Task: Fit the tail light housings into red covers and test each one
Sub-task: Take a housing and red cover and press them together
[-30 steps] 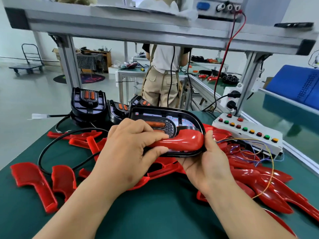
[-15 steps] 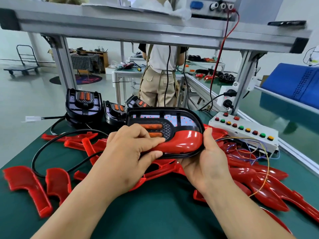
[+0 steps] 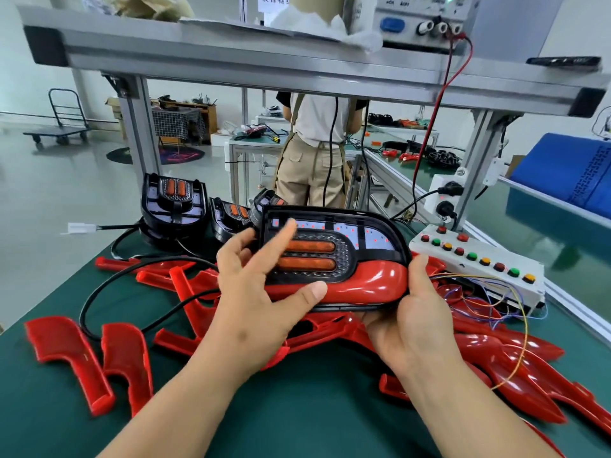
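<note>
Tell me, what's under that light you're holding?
A pile of red covers on the green mat. The light and the right hand hide the pile's middle.

One wide-angle head-worn camera looks forward and down from just behind and above the left hand (image 3: 251, 309) and right hand (image 3: 413, 325). The tail light housing (image 3: 345, 259) between them sits close, mid-frame.

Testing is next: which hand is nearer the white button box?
Right. The right hand grips the tail light end beside the button box; the left hand is across the light, farther away.
</note>
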